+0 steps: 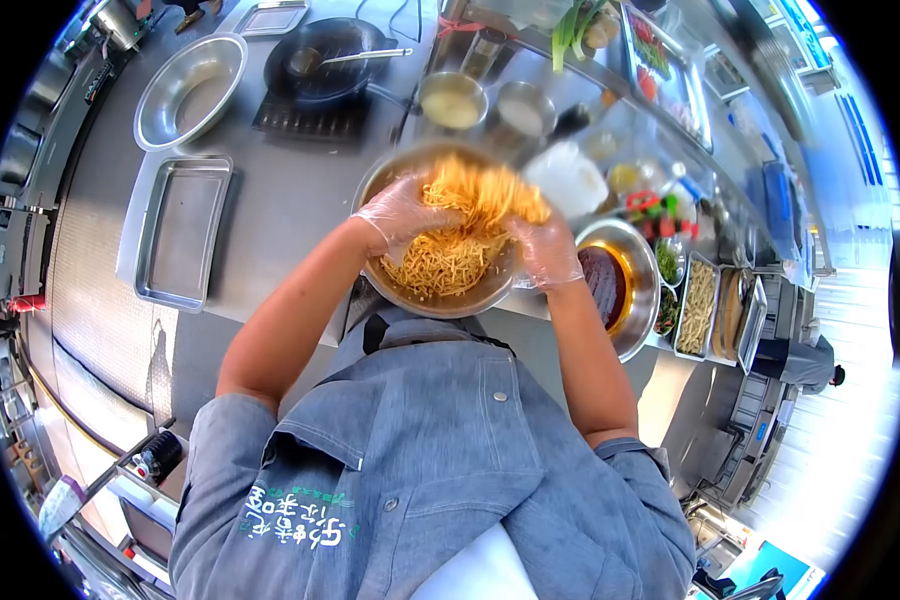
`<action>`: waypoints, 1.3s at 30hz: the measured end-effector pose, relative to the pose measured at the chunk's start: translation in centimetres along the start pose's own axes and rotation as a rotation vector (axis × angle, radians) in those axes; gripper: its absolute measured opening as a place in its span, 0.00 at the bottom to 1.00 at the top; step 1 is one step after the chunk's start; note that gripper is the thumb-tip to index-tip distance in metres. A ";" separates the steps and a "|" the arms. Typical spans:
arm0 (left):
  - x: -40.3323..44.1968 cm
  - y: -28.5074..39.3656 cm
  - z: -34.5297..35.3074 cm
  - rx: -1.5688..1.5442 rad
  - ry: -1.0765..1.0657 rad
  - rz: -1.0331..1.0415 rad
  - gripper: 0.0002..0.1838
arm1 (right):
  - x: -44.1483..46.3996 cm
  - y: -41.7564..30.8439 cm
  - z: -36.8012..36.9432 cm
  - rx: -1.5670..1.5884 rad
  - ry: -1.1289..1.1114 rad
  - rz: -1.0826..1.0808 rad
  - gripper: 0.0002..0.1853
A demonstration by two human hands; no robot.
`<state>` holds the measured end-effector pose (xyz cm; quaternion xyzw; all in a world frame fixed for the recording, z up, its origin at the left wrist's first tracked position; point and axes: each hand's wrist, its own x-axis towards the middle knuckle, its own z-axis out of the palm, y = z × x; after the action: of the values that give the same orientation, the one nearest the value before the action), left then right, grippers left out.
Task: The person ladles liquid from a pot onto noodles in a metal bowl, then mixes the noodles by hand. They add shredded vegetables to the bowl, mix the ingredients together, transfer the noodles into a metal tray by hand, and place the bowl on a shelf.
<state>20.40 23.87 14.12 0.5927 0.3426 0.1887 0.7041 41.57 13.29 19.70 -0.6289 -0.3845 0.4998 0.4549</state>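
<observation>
A large metal bowl (375,180) at the counter's front edge holds yellow noodle-like strands (440,265). Both hands wear clear plastic gloves. My left hand (405,212), at the bowl's left side, has its fingers round a lifted clump of strands. On the other side my right hand (545,245) grips the same clump, over the bowl's right rim. The raised strands (485,190) are blurred by motion and hang between the hands above the rest. Fingertips of both hands are partly buried in the strands.
Right of the bowl stands a basin (649,290) of dark red-brown liquid. Trays of ingredients (696,308) lie beyond it. Behind are small pots (452,100) and a black wok (315,60). At left are an empty steel basin (191,92) and a rectangular tray (183,233).
</observation>
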 end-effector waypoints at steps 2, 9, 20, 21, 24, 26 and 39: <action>0.6 -0.6 -0.6 -0.102 -0.088 -0.021 0.35 | 0.9 2.0 -0.2 0.184 -0.036 -0.037 0.22; -0.4 -4.5 -0.3 0.569 0.073 -0.231 0.46 | 2.3 9.1 -3.6 -0.644 -0.264 0.110 0.34; 5.4 -10.7 1.6 0.254 0.312 -0.522 0.47 | 10.0 13.6 4.1 -0.172 0.004 0.487 0.40; 5.4 -11.2 1.2 0.251 0.313 -0.524 0.47 | 11.2 14.1 4.0 -0.183 -0.004 0.497 0.39; 3.4 -8.9 0.6 -0.453 0.339 -0.477 0.36 | 10.8 11.3 2.6 0.307 -0.079 0.433 0.37; 3.1 -8.8 -0.3 -0.423 0.342 -0.491 0.35 | 10.4 10.5 1.5 0.275 -0.084 0.339 0.34; 0.4 1.1 0.8 -0.117 0.245 -0.038 0.29 | 1.3 -3.1 2.1 0.000 -0.022 0.000 0.22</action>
<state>21.41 23.77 15.10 0.5166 0.4256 0.2659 0.6937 39.65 15.82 22.10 -0.6232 -0.3895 0.5066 0.4508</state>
